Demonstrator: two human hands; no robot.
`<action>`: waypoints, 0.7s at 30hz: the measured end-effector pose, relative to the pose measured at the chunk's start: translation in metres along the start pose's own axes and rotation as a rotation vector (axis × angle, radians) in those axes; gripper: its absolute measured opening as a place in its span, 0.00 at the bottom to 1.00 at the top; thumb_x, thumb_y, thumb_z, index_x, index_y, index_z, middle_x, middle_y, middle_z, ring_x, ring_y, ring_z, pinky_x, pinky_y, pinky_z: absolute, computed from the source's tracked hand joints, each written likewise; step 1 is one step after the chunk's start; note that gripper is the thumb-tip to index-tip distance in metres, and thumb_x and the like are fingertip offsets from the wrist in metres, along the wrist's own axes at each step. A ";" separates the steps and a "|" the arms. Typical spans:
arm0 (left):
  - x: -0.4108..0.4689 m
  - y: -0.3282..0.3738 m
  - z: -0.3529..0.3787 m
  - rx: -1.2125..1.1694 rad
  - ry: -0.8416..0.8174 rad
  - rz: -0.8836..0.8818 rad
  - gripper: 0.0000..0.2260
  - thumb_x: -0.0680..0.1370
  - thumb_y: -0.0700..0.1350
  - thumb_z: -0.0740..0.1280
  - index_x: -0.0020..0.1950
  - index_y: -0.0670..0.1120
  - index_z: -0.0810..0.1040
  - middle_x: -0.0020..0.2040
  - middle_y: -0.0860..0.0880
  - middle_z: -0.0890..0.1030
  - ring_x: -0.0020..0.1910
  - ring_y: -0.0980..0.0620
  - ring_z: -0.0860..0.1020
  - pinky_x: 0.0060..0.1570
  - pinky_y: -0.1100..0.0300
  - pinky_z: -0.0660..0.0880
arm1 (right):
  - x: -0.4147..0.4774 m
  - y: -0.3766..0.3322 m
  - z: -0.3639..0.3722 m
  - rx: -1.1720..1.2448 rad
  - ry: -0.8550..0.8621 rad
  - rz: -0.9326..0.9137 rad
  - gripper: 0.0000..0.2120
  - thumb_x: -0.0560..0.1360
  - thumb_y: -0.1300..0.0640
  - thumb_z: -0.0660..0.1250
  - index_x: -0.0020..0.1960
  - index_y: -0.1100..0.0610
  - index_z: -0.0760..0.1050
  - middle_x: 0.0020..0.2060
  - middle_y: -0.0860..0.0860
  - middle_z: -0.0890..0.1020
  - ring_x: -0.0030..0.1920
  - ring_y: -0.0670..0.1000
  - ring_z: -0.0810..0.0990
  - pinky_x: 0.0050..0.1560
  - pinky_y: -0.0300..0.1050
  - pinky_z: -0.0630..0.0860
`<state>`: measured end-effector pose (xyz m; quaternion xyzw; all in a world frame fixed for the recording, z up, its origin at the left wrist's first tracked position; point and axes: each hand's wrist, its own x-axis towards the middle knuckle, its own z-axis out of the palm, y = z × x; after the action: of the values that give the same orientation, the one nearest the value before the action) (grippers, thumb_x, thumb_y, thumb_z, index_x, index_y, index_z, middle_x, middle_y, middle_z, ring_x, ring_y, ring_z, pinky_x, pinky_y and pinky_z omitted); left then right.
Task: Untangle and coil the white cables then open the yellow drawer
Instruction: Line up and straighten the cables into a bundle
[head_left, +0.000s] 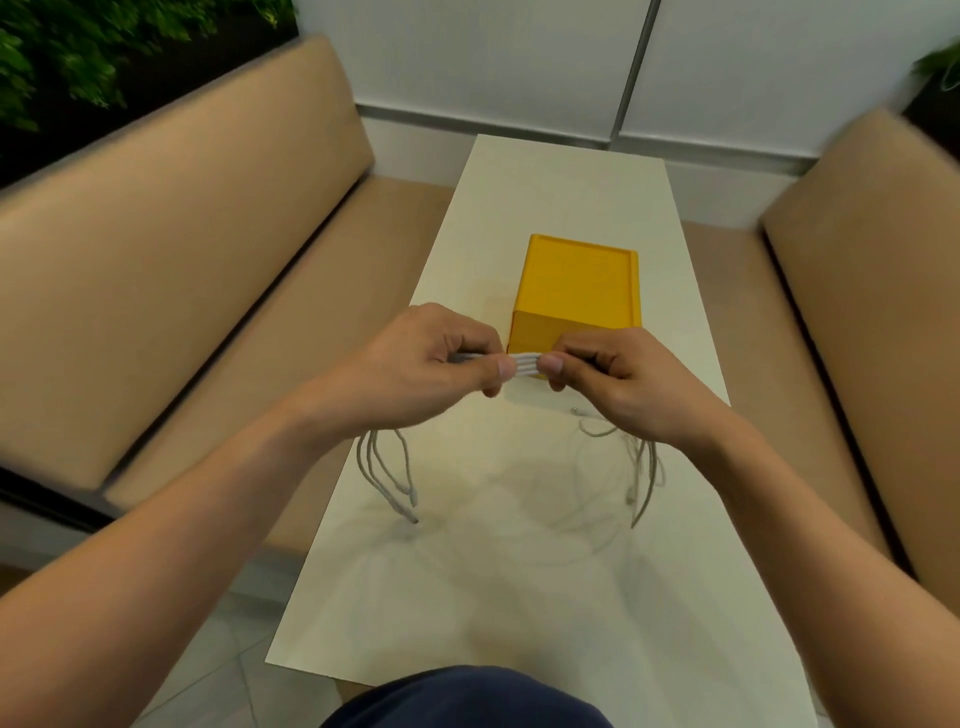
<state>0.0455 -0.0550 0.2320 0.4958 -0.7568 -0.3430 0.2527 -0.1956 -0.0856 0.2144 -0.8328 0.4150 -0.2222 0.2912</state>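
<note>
Both hands are raised over the middle of the white tabletop, thumbs nearly meeting. The left hand and the right hand each pinch the white cables between thumb and curled fingers, so that a short, flat band of parallel strands is stretched taut between them. From under the left hand, several loops of cable hang toward six o'clock, their lowest ends close to the tabletop or touching it; which of the two cannot be told. More loops drop the same way under the right wrist, and a small metal-tipped end shows at about seven o'clock from that hand. The yellow drawer, a box-shaped unit, stands on the tabletop at twelve o'clock from the hands; its front face is partly hidden behind the right hand's fingers, and it looks closed. Tan cushioned benches flank the tabletop, one at nine o'clock and one at three o'clock. Green foliage fills the corner at ten o'clock, and dark blue clothing shows at six o'clock.
</note>
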 end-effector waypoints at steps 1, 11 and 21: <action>0.000 -0.001 -0.003 -0.028 0.007 -0.001 0.14 0.82 0.47 0.69 0.36 0.49 0.81 0.26 0.55 0.66 0.26 0.56 0.64 0.27 0.67 0.59 | 0.001 -0.002 0.000 -0.009 0.014 -0.015 0.15 0.83 0.49 0.64 0.42 0.55 0.80 0.29 0.41 0.75 0.30 0.44 0.71 0.30 0.35 0.62; 0.007 -0.008 -0.006 0.040 -0.079 -0.094 0.15 0.83 0.51 0.66 0.39 0.49 0.82 0.25 0.57 0.67 0.26 0.57 0.64 0.28 0.66 0.61 | -0.004 -0.006 -0.002 0.103 -0.008 -0.012 0.15 0.82 0.48 0.65 0.39 0.52 0.79 0.28 0.42 0.72 0.31 0.44 0.69 0.32 0.35 0.62; 0.005 -0.012 -0.009 0.061 -0.119 -0.093 0.08 0.84 0.53 0.64 0.61 0.56 0.78 0.40 0.52 0.86 0.36 0.55 0.84 0.39 0.62 0.76 | -0.001 -0.007 0.011 0.037 0.051 0.003 0.15 0.84 0.51 0.64 0.41 0.56 0.79 0.29 0.45 0.73 0.31 0.44 0.70 0.31 0.36 0.62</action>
<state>0.0570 -0.0649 0.2286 0.5165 -0.7567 -0.3599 0.1761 -0.1857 -0.0776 0.2110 -0.8207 0.4194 -0.2507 0.2961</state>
